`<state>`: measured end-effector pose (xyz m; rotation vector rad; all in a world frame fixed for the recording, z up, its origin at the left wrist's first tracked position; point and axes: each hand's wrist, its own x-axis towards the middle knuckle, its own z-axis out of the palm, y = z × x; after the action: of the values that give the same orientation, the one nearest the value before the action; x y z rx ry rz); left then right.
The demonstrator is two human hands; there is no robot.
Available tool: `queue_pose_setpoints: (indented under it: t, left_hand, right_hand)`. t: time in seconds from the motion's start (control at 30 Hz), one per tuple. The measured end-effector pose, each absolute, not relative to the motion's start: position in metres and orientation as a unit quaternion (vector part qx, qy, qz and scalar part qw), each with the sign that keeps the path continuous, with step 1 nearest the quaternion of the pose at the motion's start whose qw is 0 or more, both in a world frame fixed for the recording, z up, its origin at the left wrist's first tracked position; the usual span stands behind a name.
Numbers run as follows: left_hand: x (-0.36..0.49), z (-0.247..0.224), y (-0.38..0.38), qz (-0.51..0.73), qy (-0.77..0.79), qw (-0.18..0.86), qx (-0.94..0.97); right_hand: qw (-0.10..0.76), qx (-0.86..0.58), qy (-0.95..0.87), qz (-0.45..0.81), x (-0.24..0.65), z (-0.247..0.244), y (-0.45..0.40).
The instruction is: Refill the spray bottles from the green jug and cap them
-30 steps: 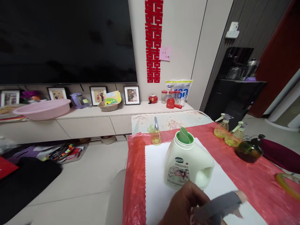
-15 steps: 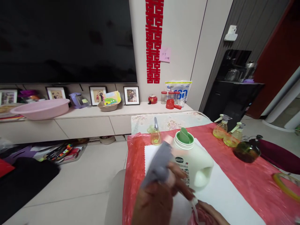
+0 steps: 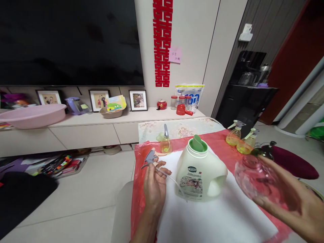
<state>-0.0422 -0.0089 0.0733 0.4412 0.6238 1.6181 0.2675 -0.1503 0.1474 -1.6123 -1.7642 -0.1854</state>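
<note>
Spray head (image 3: 150, 157): grey body with peach-coloured bits, kinda small, with a thin see-through tube (image 3: 174, 181) coming off it
Pink bottle (image 3: 253, 179): see-through, fat and rounded, narrower at the neck, a bit blurry tbh
Which way the spray head points: grey top end is far and left, peach part pokes out to the right; the tube slants off toward near right, so the long axis runs far left to near right
Which way the bottle points: tilted over, neck end far and left, bottom end near and right, long axis on a slant
Left hand (image 3: 156, 184): holds the spray head above the left side of the table, thumb and fingers pinching it just under the grey part, other fingers loosely curled and a bit apart
Right hand (image 3: 302, 204): has the pink bottle over the right side, thumb on the near side and finger along the far side, can't tell about the rest, they're hidden
Jug (image 3: 212, 175): big pale green one, upright on the white sheet (image 3: 202, 226) between both hands, tube passing in front of it
</note>
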Motion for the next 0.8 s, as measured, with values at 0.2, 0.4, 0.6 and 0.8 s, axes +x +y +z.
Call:
queue_pose_setpoints:
  t: [0.2,0.4,0.6,0.8]
  left_hand:
    - [-0.036,0.031,-0.010,0.681,0.327,0.612,0.235]
    - [-0.034,0.022,-0.012,0.664,0.361,0.600,0.263]
    - [-0.033,0.023,-0.015,0.658,0.346,0.614,0.265]
    - [-0.034,0.023,-0.015,0.658,0.353,0.607,0.273]
  right_hand:
    - [0.264,-0.561,-0.743,-0.252,0.248,0.211,-0.109]
    - [0.226,-0.487,-0.790,-0.295,0.239,0.236,-0.084]
    - [0.157,-0.457,-0.810,-0.332,0.230,0.253,-0.074]
    - [0.111,-0.446,-0.811,-0.362,0.225,0.262,-0.067]
